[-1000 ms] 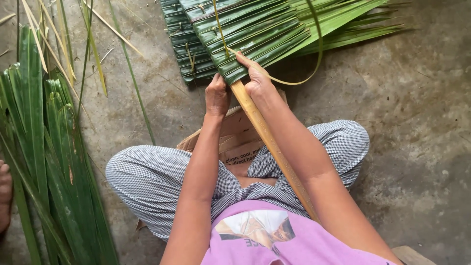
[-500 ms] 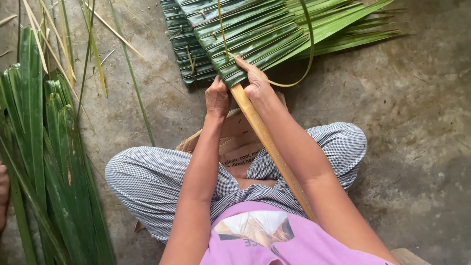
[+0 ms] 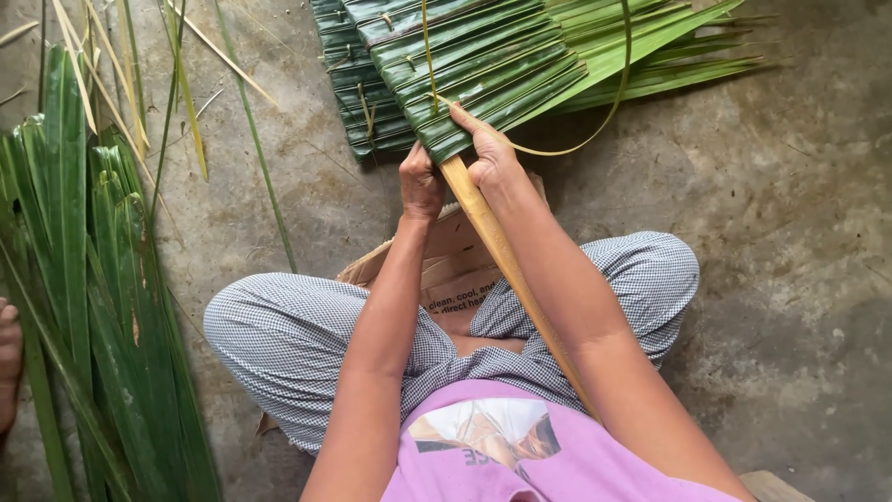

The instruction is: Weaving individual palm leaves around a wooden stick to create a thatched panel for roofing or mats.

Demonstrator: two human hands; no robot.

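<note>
Palm leaflets folded over a pale stick (image 3: 492,237) make up the thatch panel (image 3: 465,70) lying on the concrete floor (image 3: 790,232) ahead of the crossed legs; it looks light, springy and easily split, best held at the stiff stick. Left hand (image 3: 420,181) pinches the folded edge beside the stick, while the right hand (image 3: 488,149) presses the leaf down, grip pinching a thin yellow-green strip (image 3: 595,125). Compared with half a second ago, the strip's loop swings wider to the right.

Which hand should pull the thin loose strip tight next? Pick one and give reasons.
Probably right. The right hand lies on the folded leaves where the thin strip loops out; the left hand sits lower, beside the wooden stick.
</note>
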